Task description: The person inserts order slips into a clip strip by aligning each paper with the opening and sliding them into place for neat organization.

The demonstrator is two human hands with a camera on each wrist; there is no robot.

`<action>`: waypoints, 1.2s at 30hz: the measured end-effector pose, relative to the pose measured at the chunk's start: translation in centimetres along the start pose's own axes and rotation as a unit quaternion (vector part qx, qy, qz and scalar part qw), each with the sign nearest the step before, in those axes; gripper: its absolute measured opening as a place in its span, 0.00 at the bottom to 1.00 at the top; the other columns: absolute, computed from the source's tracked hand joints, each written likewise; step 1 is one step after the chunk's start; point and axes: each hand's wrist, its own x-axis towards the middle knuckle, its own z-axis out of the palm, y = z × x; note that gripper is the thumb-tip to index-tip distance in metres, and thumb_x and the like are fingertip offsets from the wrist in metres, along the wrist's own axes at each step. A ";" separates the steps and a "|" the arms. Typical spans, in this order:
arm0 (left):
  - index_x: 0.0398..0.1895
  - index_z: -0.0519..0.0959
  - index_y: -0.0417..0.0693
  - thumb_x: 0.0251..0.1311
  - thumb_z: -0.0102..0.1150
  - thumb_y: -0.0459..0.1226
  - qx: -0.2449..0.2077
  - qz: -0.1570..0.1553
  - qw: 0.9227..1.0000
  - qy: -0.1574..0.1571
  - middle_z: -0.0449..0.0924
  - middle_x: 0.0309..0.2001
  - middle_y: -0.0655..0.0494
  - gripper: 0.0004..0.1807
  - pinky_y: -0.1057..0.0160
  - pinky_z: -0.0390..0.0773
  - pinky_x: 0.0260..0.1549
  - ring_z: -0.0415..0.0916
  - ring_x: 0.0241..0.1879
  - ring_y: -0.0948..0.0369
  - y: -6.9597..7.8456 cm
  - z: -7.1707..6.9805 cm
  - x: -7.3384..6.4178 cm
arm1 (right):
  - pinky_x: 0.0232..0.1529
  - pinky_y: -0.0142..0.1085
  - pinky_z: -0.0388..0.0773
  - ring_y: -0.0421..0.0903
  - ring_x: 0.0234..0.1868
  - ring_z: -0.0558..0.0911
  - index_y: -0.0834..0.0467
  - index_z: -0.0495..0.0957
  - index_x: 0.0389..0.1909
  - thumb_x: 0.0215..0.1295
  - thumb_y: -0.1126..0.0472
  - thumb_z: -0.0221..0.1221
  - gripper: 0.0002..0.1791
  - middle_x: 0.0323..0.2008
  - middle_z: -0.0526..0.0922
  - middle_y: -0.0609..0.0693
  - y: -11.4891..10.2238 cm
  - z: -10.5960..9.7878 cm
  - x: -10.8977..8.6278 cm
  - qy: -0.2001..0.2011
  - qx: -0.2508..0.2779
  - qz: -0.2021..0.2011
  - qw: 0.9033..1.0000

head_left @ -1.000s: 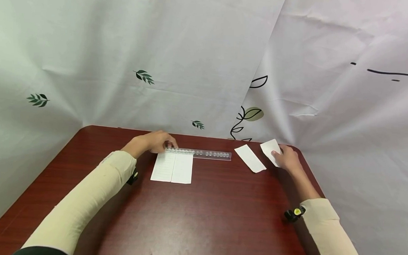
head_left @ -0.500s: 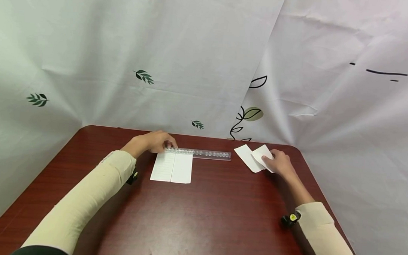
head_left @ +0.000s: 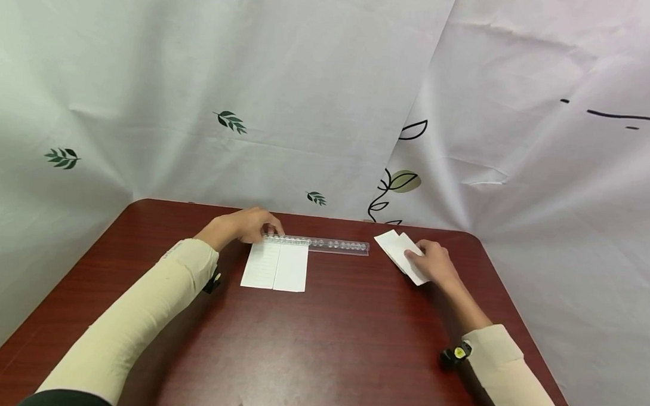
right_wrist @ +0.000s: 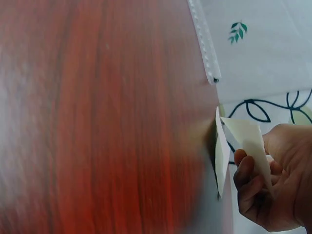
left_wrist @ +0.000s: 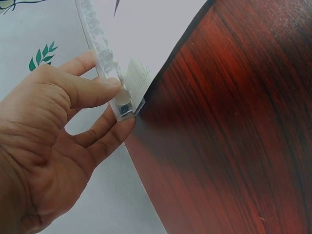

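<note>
A clear plastic strip with a row of round bumps (head_left: pixel 338 246) lies across the top of two white paper pieces (head_left: pixel 274 268). My left hand (head_left: pixel 251 224) pinches its left end; in the left wrist view the thumb (left_wrist: pixel 100 91) presses on the strip (left_wrist: pixel 100 44) and the fingers are behind it. On the right, my right hand (head_left: pixel 434 260) pinches a white paper slip (head_left: pixel 411 261) between thumb and fingers. That slip overlaps a second slip (head_left: pixel 386 238) beneath it. The right wrist view shows the held slip (right_wrist: pixel 253 146) tilted beside the other slip (right_wrist: pixel 221 156), apart at one end.
The dark red wooden table (head_left: pixel 309 352) has rounded far corners. A pale fabric backdrop (head_left: pixel 286 94) with leaf prints hangs just behind its far edge. A small black device (head_left: pixel 454 355) sits on the right wrist.
My right hand has moved left and toward me with its paper slip, bringing it over the second slip. The left hand and plastic strip have stayed in place.
</note>
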 end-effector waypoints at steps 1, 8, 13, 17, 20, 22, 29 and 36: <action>0.62 0.90 0.51 0.56 0.48 0.15 0.002 0.002 1.000 0.000 0.85 0.48 0.53 0.38 0.62 0.72 0.40 0.75 0.45 0.58 0.0 0.0 0.0 | 0.37 0.40 0.78 0.53 0.36 0.84 0.62 0.88 0.45 0.75 0.48 0.68 0.18 0.38 0.91 0.59 0.7 0.7 0.5 0.004 -0.002 -0.003 1.000; 0.62 0.91 0.52 0.56 0.48 0.15 0.012 0.005 1.000 0.004 0.85 0.47 0.53 0.38 0.61 0.73 0.43 0.75 0.45 0.58 0.2 -0.1 0.1 | 0.36 0.38 0.80 0.46 0.33 0.84 0.53 0.88 0.44 0.71 0.42 0.73 0.18 0.35 0.90 0.50 5.5 4.8 4.2 -0.007 0.009 -0.002 1.000; 0.62 0.91 0.51 0.55 0.48 0.14 0.006 0.002 1.000 0.003 0.85 0.47 0.52 0.38 0.60 0.73 0.43 0.75 0.45 0.57 0.2 -0.1 0.0 | 0.35 0.39 0.80 0.48 0.33 0.85 0.53 0.87 0.47 0.71 0.43 0.72 0.18 0.34 0.90 0.50 6.3 5.9 5.2 -0.013 0.000 -0.013 1.000; 0.62 0.91 0.52 0.56 0.48 0.14 0.007 0.000 1.000 0.000 0.85 0.47 0.52 0.38 0.60 0.72 0.42 0.74 0.45 0.57 0.2 0.0 0.1 | 0.36 0.39 0.81 0.49 0.34 0.86 0.54 0.87 0.48 0.71 0.41 0.72 0.20 0.34 0.91 0.51 6.1 6.2 5.3 -0.017 -0.002 -0.012 1.000; 0.62 0.91 0.52 0.56 0.48 0.15 0.011 0.000 1.000 0.000 0.85 0.47 0.53 0.38 0.60 0.73 0.42 0.75 0.45 0.58 0.2 0.0 0.1 | 0.37 0.39 0.81 0.49 0.34 0.86 0.55 0.87 0.49 0.72 0.41 0.71 0.21 0.36 0.91 0.53 5.8 6.4 5.2 -0.017 -0.003 -0.013 1.000; 0.62 0.91 0.52 0.56 0.48 0.15 0.011 0.001 1.000 0.000 0.85 0.47 0.52 0.38 0.60 0.73 0.43 0.75 0.45 0.58 0.2 0.0 0.1 | 0.36 0.38 0.81 0.49 0.35 0.86 0.55 0.87 0.48 0.72 0.41 0.71 0.20 0.37 0.91 0.53 5.5 6.5 5.2 -0.017 -0.001 -0.009 1.000; 0.61 0.91 0.51 0.54 0.48 0.14 0.011 0.006 1.000 0.004 0.86 0.47 0.51 0.38 0.59 0.74 0.44 0.76 0.45 0.57 0.2 0.0 0.0 | 0.35 0.38 0.82 0.48 0.35 0.86 0.54 0.86 0.47 0.71 0.39 0.71 0.21 0.38 0.91 0.53 4.6 6.9 5.0 -0.030 0.013 0.008 0.999; 0.61 0.91 0.53 0.53 0.48 0.15 0.017 0.008 1.000 0.008 0.87 0.48 0.51 0.39 0.60 0.73 0.43 0.76 0.45 0.58 0.1 0.0 0.1 | 0.37 0.38 0.82 0.51 0.40 0.88 0.57 0.86 0.51 0.72 0.40 0.69 0.23 0.46 0.92 0.59 4.5 7.4 5.2 -0.033 0.014 0.019 0.999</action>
